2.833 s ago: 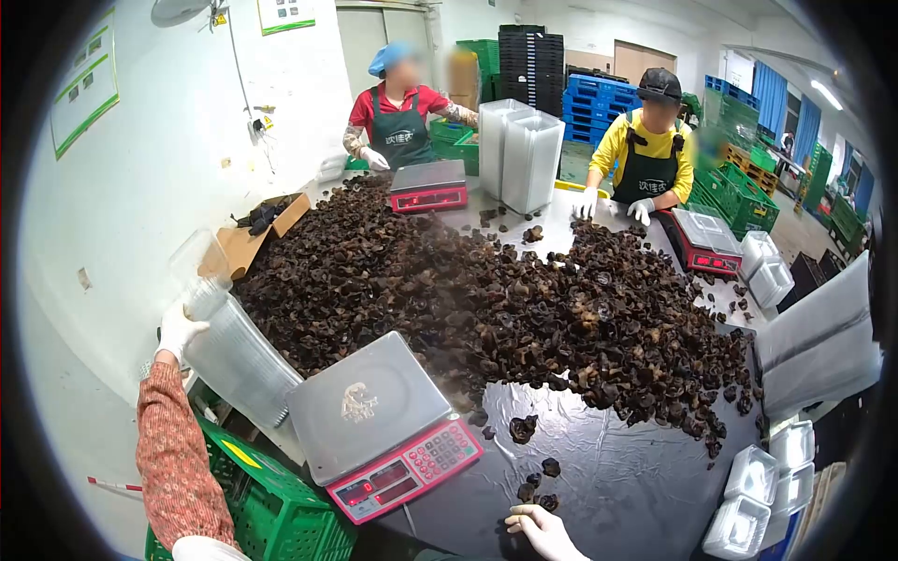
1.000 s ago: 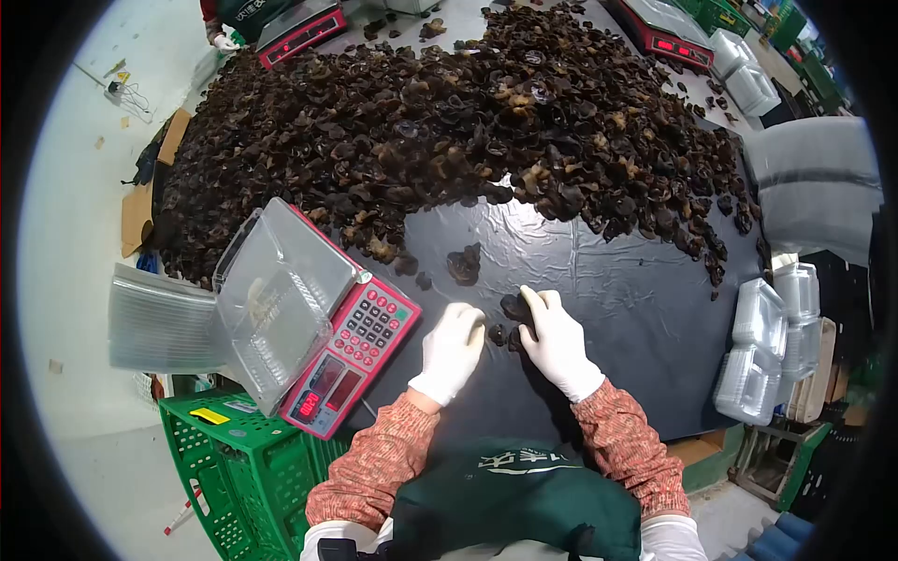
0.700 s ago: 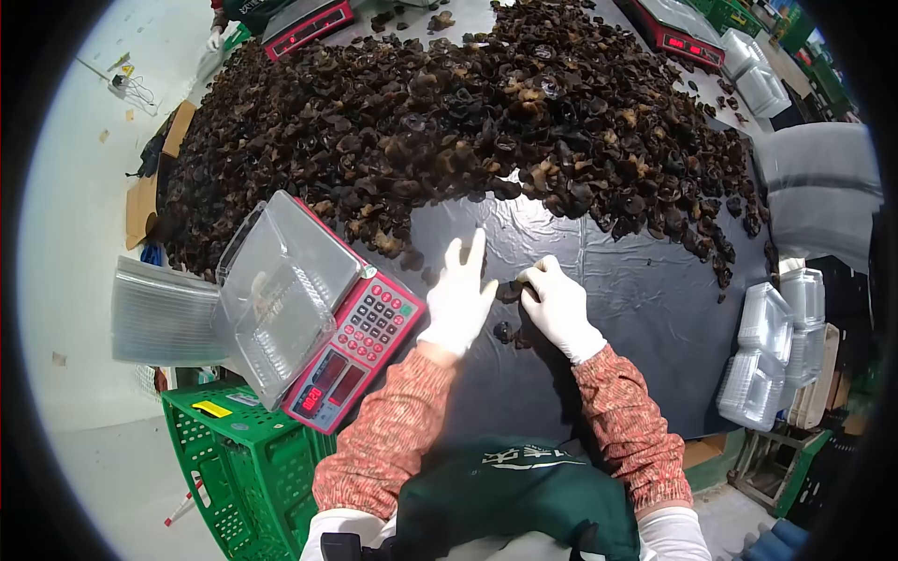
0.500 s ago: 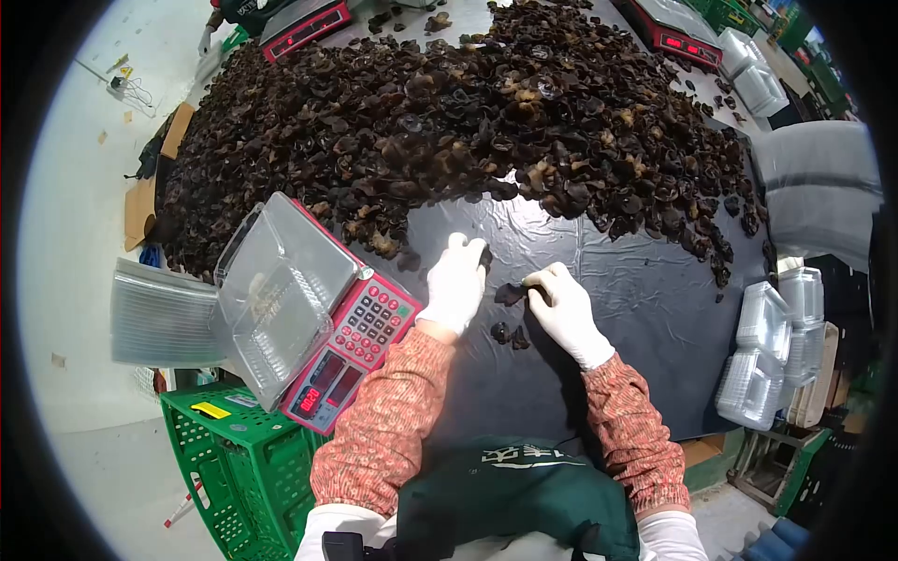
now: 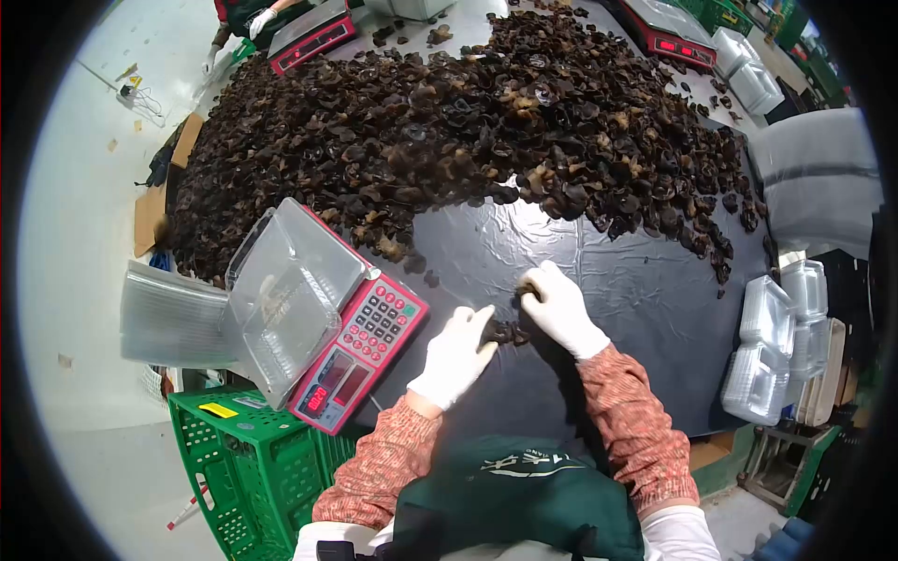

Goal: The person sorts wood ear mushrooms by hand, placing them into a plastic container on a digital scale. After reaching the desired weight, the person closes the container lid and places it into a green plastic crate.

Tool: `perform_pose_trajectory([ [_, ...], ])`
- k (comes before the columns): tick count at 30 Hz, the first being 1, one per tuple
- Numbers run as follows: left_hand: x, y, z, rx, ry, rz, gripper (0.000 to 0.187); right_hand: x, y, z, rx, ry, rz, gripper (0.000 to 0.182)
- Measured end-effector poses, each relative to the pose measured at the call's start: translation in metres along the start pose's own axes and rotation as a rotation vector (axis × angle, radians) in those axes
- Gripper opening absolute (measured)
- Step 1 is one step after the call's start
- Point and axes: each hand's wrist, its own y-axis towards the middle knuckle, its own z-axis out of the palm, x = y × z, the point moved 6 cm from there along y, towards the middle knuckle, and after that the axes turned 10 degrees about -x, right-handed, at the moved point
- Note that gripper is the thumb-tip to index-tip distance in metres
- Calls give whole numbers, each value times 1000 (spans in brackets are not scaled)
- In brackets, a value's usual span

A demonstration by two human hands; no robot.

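Observation:
My left hand [image 5: 456, 355], in a white glove, is low over the dark tabletop, its thumb and fingertips around a dark mushroom piece [image 5: 496, 330]. Beside it lies another small dark piece [image 5: 518, 335]. My right hand [image 5: 559, 309], also gloved, is curled with its fingers closed on a brown mushroom piece [image 5: 528, 291]. The large heap of dark mushrooms [image 5: 449, 122] spreads beyond both hands. To the left, a red scale [image 5: 360, 341] carries an open clear plastic box [image 5: 292, 294].
Stacked clear lids [image 5: 173, 313] stand left of the scale, above a green crate [image 5: 248, 439]. Clear boxes [image 5: 756, 369] are stacked at the right edge. Two more red scales [image 5: 313, 37] [image 5: 678, 42] sit at the back. A co-worker's gloved hand [image 5: 263, 22] shows at the upper left.
My left hand has moved down toward me, to the small pieces. My right hand has shifted slightly and now holds its piece curled in. A co-worker's hand has come into view.

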Motion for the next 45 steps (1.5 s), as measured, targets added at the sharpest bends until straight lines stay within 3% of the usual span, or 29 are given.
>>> perform_pose_trajectory([
  [3,-15,4,-1,92,102,112,57,6,-21,-28,16,167,139,10],
  [7,-13,11,12,82,124,130,37,24,-59,-28,3,-21,145,13],
  [10,-1,10,9,-7,-24,79,23,31,-66,-28,-48,-197,71,19],
  [14,16,-4,2,-70,-214,-94,18,43,-67,-29,-50,-226,7,30],
  [17,1,-16,-30,-211,-296,-30,22,52,-63,-25,-21,-350,-75,41],
  [18,-10,-19,-58,-337,-258,91,26,47,-65,-21,-21,-357,-66,37],
  [20,-13,-24,-127,-508,-285,-70,22,38,-64,-15,-33,-359,-77,24],
  [21,-16,-25,-170,-679,-46,69,19,39,-62,-16,-66,-325,-90,17],
  [23,17,-37,-221,-916,-33,-57,20,37,-62,-19,-57,-290,-98,16],
  [25,55,-45,-250,-899,212,-145,22,27,-66,-19,-50,-244,-94,16],
  [27,93,-48,-249,-699,243,-197,27,16,-64,-25,-94,-194,-43,16],
  [28,109,-54,-244,-593,265,-301,42,11,-64,-31,-133,-162,1,16],
  [31,99,-60,-244,-679,321,-210,60,3,-67,-38,-195,-6,60,18],
  [32,101,-64,-245,-649,334,-322,68,4,-66,-39,-176,-28,36,18],
  [38,92,-91,-253,-825,279,-260,59,0,-57,-41,-144,93,119,15],
  [41,102,-105,-248,-831,249,-279,56,47,-24,-32,-108,216,104,14],
  [45,99,-107,-240,-805,218,-288,55,200,27,5,-59,420,-292,17],
])
